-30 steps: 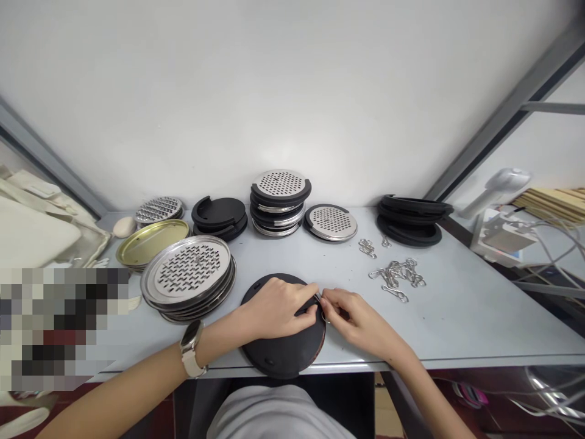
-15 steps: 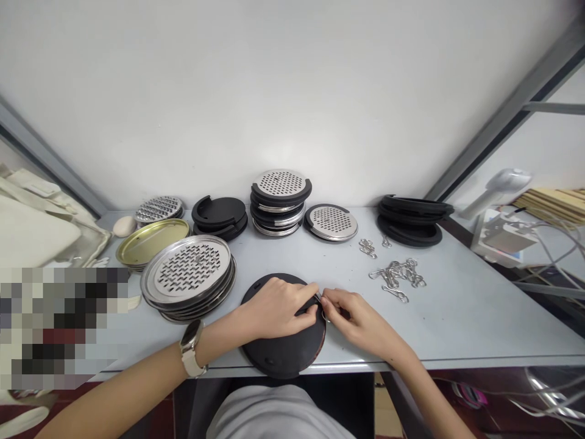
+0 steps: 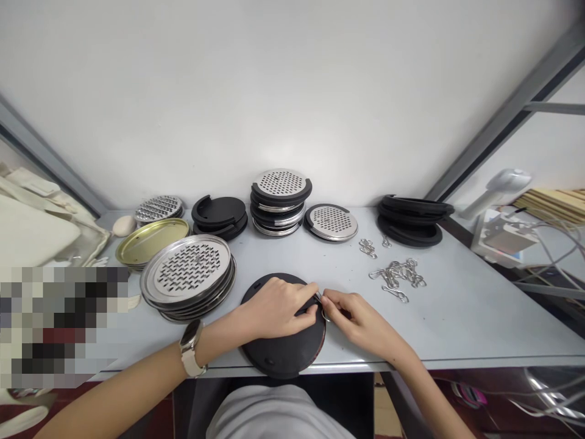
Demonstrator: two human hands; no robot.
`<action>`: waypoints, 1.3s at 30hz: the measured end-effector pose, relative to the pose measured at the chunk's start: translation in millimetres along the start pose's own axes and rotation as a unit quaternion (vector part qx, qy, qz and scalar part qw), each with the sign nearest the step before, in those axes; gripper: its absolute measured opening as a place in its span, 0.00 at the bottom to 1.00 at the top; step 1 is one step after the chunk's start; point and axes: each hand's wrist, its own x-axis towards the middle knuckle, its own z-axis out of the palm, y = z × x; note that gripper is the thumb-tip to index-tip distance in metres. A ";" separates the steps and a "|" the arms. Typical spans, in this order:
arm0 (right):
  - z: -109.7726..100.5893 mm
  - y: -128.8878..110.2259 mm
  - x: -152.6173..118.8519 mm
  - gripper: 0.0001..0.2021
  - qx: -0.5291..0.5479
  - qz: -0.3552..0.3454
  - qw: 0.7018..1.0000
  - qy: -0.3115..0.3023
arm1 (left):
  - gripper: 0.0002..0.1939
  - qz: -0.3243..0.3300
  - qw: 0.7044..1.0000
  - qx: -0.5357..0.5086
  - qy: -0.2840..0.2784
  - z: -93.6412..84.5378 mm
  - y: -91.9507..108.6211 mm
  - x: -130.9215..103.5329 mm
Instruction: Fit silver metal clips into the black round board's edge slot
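A round black plate [image 3: 278, 353] lies at the table's front edge. My left hand [image 3: 278, 308] rests over its top, with thumb and index finger closed at the right rim. My right hand [image 3: 361, 320], also closed, pinches a small metal wire clip [image 3: 325, 316] against that rim; its loop shows below the fingertips, and the rest is hidden. To the right lies a loose pile of similar wire clips [image 3: 397, 274].
Perforated metal grater discs [image 3: 194, 268] are stacked at left beside gold-coloured lids [image 3: 153, 241]. Along the wall stand black round holders [image 3: 220, 213], a mixed stack [image 3: 281, 204], a grater disc in a holder [image 3: 331, 222] and more black holders [image 3: 411, 225].
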 end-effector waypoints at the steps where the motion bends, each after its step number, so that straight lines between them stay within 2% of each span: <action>1: 0.1 0.2 0.2 0.18 0.001 0.000 1.000 0.000 | 0.05 -0.001 1.000 0.000 0.000 0.0 0.1 0.1; 39: -1.2 -2.9 0.1 0.16 -0.042 -0.025 0.999 0.010 | 0.06 -0.006 1.000 -0.007 -0.002 -2.2 0.4 0.6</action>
